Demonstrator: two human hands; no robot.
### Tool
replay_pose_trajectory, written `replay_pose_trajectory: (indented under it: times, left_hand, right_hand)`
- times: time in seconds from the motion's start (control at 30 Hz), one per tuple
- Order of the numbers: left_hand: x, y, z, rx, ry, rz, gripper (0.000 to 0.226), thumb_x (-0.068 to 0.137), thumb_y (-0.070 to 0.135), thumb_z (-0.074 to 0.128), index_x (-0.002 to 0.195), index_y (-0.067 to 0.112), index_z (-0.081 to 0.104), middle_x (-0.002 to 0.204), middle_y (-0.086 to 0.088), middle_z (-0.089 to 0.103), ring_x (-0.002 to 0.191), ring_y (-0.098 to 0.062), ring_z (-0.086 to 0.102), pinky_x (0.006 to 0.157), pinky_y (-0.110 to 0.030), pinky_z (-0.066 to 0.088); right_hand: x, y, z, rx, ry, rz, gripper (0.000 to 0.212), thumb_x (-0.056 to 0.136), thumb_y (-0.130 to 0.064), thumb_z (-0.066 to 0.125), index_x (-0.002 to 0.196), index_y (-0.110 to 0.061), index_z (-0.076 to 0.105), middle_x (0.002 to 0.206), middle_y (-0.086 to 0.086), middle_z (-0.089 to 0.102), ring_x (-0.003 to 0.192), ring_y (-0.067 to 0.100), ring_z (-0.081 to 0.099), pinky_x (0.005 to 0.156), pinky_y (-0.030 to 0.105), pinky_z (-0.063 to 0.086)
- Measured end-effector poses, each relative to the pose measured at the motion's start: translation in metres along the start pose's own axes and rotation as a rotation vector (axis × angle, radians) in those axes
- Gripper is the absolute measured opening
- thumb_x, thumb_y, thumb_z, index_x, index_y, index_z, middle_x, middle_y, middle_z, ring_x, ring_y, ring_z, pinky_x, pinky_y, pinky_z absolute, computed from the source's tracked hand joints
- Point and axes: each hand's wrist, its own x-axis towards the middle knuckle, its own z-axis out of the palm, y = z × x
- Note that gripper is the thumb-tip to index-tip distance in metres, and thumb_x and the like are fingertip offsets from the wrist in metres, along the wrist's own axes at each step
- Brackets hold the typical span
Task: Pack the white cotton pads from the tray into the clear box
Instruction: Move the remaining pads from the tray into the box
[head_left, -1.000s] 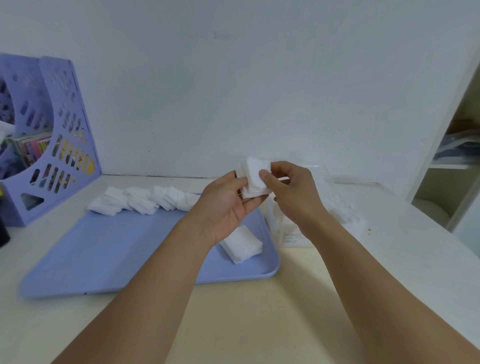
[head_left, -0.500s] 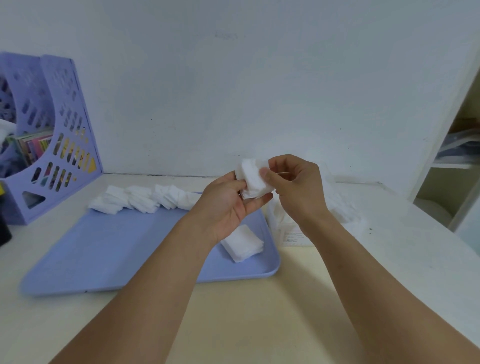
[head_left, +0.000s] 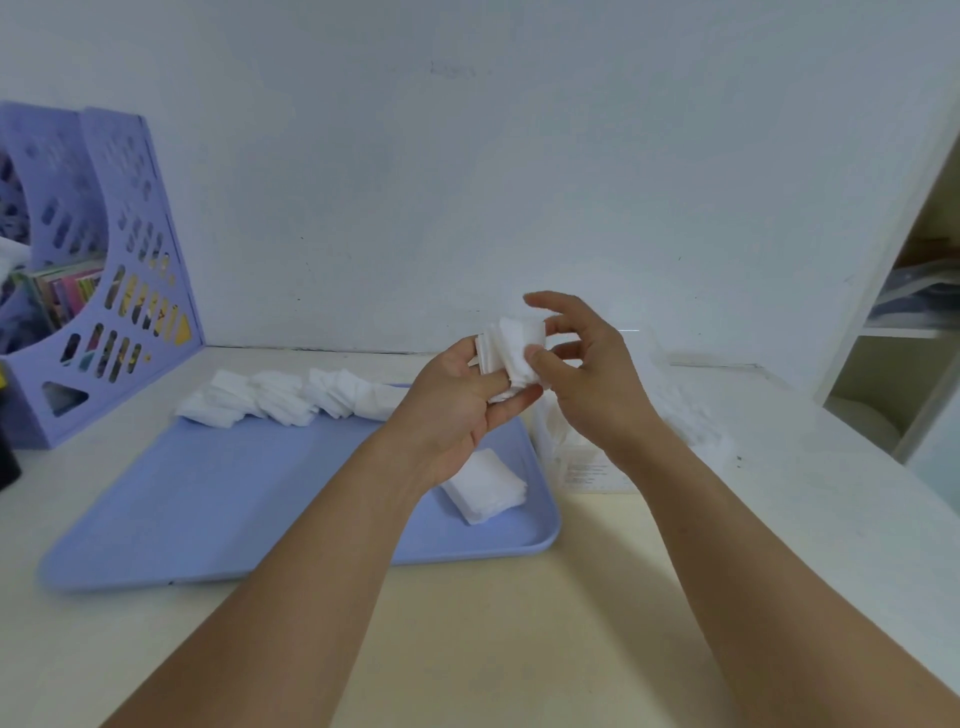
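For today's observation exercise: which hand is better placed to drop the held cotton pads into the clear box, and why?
The right hand. It hangs directly above the clear box and already pinches the held cotton pads; the left hand is over the tray.

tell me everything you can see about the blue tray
The blue tray is a flat, rectangular, pale lavender-blue tray that looks like plastic, with rounded corners and a low raised rim. It lies flat on the cream table, left of the clear box. A row of white cotton pads lies along its far edge, and a small stack sits near its right end. Neither hand touches it.
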Motion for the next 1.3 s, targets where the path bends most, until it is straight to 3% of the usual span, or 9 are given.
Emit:
replay_pose_trajectory:
  times: [0.1,0.23,0.5,0.7,0.77,0.87,1.03,1.17,1.3]
  left_hand:
    - [-0.001,0.001,-0.002,0.047,-0.040,0.003,0.036,0.098,-0.001,0.059,0.133,0.002,0.057,0.126,-0.017,0.069,0.117,-0.027,0.068,0.099,-0.037,0.055]
    - [-0.002,0.002,-0.001,0.068,-0.051,-0.020,0.031,0.101,0.008,0.056,0.132,0.003,0.059,0.123,-0.014,0.071,0.114,-0.025,0.069,0.093,-0.033,0.058]
    - [-0.003,0.001,-0.003,0.172,-0.041,-0.054,0.028,0.104,0.008,0.051,0.130,0.004,0.060,0.121,-0.015,0.072,0.110,-0.025,0.071,0.089,-0.036,0.060]
    - [-0.003,0.003,-0.004,0.119,-0.019,-0.085,0.028,0.106,0.009,0.048,0.130,0.001,0.060,0.123,-0.017,0.071,0.110,-0.027,0.071,0.083,-0.031,0.060]
    - [-0.003,0.004,-0.004,0.102,0.000,-0.091,0.028,0.107,0.008,0.044,0.129,0.001,0.061,0.122,-0.017,0.071,0.106,-0.026,0.072,0.080,-0.031,0.060]
    - [-0.003,0.006,-0.003,0.127,0.039,-0.094,0.027,0.107,0.008,0.044,0.125,0.002,0.063,0.119,-0.017,0.072,0.100,-0.024,0.074,0.076,-0.031,0.061]
    - [-0.004,0.007,-0.004,0.199,0.051,-0.127,0.026,0.107,0.007,0.043,0.122,0.003,0.065,0.120,-0.020,0.070,0.107,-0.031,0.071,0.075,-0.034,0.062]
    - [-0.005,0.007,-0.001,0.256,0.017,-0.160,0.031,0.105,0.004,0.043,0.128,0.004,0.063,0.120,-0.018,0.071,0.109,-0.032,0.071,0.077,-0.036,0.062]
    - [-0.008,0.007,0.000,0.289,-0.033,-0.177,0.030,0.104,0.003,0.042,0.125,0.005,0.064,0.119,-0.019,0.071,0.110,-0.034,0.070,0.084,-0.040,0.062]
  right_hand:
    - [0.001,0.000,-0.004,-0.120,-0.121,-0.139,0.045,0.097,-0.003,0.057,0.130,-0.031,0.065,0.123,-0.017,0.056,0.105,-0.004,0.056,0.085,0.014,0.049]
    - [0.004,0.006,-0.005,-0.100,-0.158,-0.131,0.038,0.096,-0.001,0.058,0.125,-0.024,0.065,0.128,-0.010,0.059,0.115,0.009,0.059,0.084,0.034,0.059]
    - [0.000,0.002,-0.003,-0.092,-0.249,-0.111,0.048,0.080,-0.009,0.059,0.124,-0.028,0.065,0.121,-0.010,0.064,0.110,0.011,0.062,0.082,0.019,0.053]
    - [-0.001,-0.005,-0.007,-0.015,-0.181,-0.101,0.025,0.080,0.006,0.066,0.093,-0.016,0.068,0.110,-0.004,0.069,0.101,0.009,0.065,0.070,0.018,0.051]
    - [-0.001,-0.007,-0.008,-0.022,-0.151,-0.115,0.024,0.078,0.006,0.066,0.084,-0.017,0.065,0.108,-0.007,0.071,0.103,0.008,0.066,0.075,0.025,0.054]
    - [0.000,-0.012,-0.014,-0.024,-0.124,-0.157,0.021,0.073,0.007,0.057,0.079,-0.012,0.064,0.088,0.004,0.071,0.083,0.016,0.067,0.069,0.037,0.053]
    - [-0.001,-0.024,-0.022,-0.011,-0.197,-0.146,0.028,0.075,0.001,0.051,0.097,-0.012,0.063,0.082,0.004,0.067,0.069,0.012,0.055,0.062,0.023,0.045]
    - [-0.002,-0.029,-0.030,0.050,-0.373,-0.052,0.045,0.089,0.015,0.050,0.122,-0.015,0.054,0.089,0.029,0.067,0.070,0.035,0.053,0.067,0.037,0.047]
    - [-0.003,-0.027,-0.034,-0.035,-0.466,0.013,0.044,0.094,0.013,0.052,0.126,-0.016,0.054,0.093,0.022,0.071,0.071,0.019,0.062,0.063,0.023,0.050]
